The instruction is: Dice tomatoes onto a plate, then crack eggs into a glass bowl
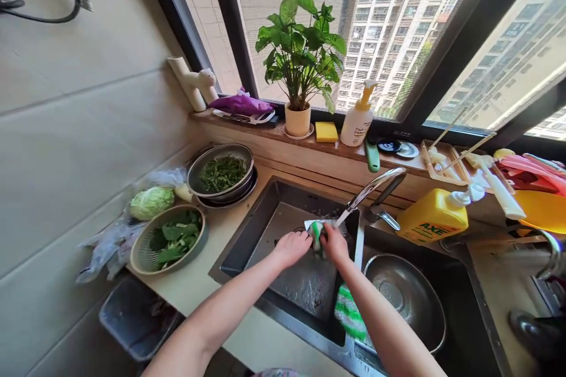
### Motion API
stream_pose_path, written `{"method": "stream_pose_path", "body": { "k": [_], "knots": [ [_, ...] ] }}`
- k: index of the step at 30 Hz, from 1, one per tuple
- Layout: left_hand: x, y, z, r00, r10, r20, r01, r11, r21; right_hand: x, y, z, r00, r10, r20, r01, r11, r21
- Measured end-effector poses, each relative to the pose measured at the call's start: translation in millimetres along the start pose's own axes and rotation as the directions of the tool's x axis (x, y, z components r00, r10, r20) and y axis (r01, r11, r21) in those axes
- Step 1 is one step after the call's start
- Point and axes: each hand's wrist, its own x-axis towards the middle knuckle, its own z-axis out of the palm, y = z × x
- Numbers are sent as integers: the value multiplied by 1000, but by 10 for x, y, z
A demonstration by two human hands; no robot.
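Note:
Both my hands are over the left sink basin [283, 271], close under the faucet spout [369, 185]. Between them is a small green-and-white item [316, 232], which looks like a bunched cloth; a pale flat edge shows behind it. My right hand [335, 244] is closed around its right side, fingers curled. My left hand [292, 247] pinches at it from the left, with the fingertips partly hidden. A green-and-white striped cloth [348, 312] lies over the divider by my right forearm. Wet streaks show on the basin floor.
The right basin holds a metal pan [407, 294]. A yellow detergent bottle [433, 218] stands behind it. On the left counter are a colander of leaves [201, 247], a bowl of cut greens [194, 177] and a cabbage [152, 203]. A potted plant [298, 121] stands on the sill.

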Motion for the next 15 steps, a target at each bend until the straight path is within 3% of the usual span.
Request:
{"method": "stream_pose_path", "body": {
  "k": [2, 5, 7, 11, 15],
  "knots": [
    [-99, -5, -109, 1000, 2, 8, -3, 1000, 16, 221, 61, -7, 998, 67, 13, -67, 998, -12],
    [-270, -90, -220, 998, -29, 50, 28, 999, 19, 511, 292, -211, 983, 181, 17, -181, 983, -26],
    [-345, -184, -189, 990, -138, 14, 139, 978, -153, 598, 437, -395, 974, 227, -23, -227, 974, -24],
    [-253, -313, 198, 887, -461, -30, 356, 723, -592, 445, 588, -670, 984, 155, -85, -155, 988, 10],
    [194, -229, 734, 800, -600, 3, 375, 495, -784, 20, 738, -772, 994, 35, -104, -34, 999, 16]
  ]
}}
